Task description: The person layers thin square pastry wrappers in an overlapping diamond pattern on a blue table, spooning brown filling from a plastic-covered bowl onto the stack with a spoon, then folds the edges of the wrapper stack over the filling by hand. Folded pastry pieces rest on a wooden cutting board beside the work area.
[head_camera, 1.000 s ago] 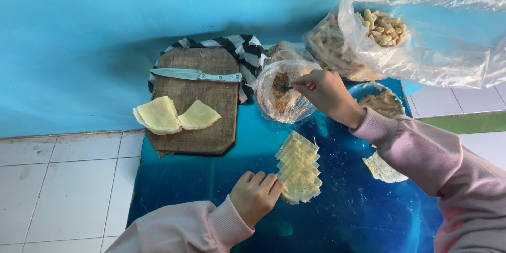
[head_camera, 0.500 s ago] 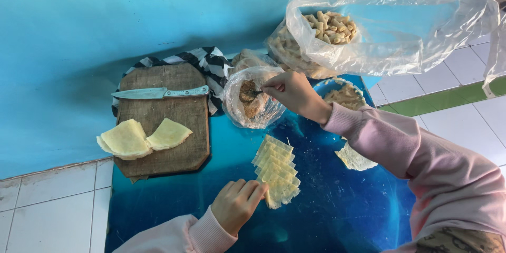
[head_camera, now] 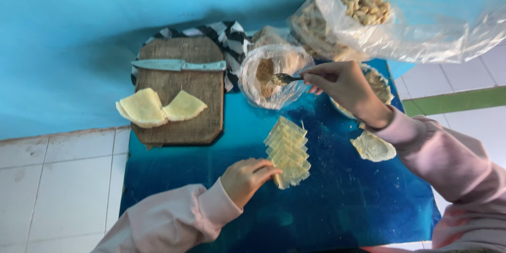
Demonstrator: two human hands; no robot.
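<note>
head view | right hand (head_camera: pixel 345 87) pinches spoon (head_camera: pixel 284 78), loaded, over plastic-lined bowl (head_camera: pixel 274 75) | left hand (head_camera: pixel 246 178) half-curled, fingertips pinning row of pastry squares (head_camera: pixel 288 152) on blue table (head_camera: pixel 342 200) | advice: level spoon, steady row

The table (head_camera: pixel 337 211) was glossy deep blue, the wall (head_camera: pixel 79 16) behind it turquoise. Beside the left fingers (head_camera: pixel 266 171) lay pale yellow pastry squares (head_camera: pixel 287 150). The right fingers (head_camera: pixel 316 76) pinched a silvery spoon (head_camera: pixel 284 78) carrying brown filling, with a clear bag (head_camera: pixel 274 74) of brown crumbs just beyond. The cutting board (head_camera: pixel 182 116) was brown, the cloth (head_camera: pixel 232 34) under it black-and-white checked. Both sleeves (head_camera: pixel 174 221) were pale pink.
</note>
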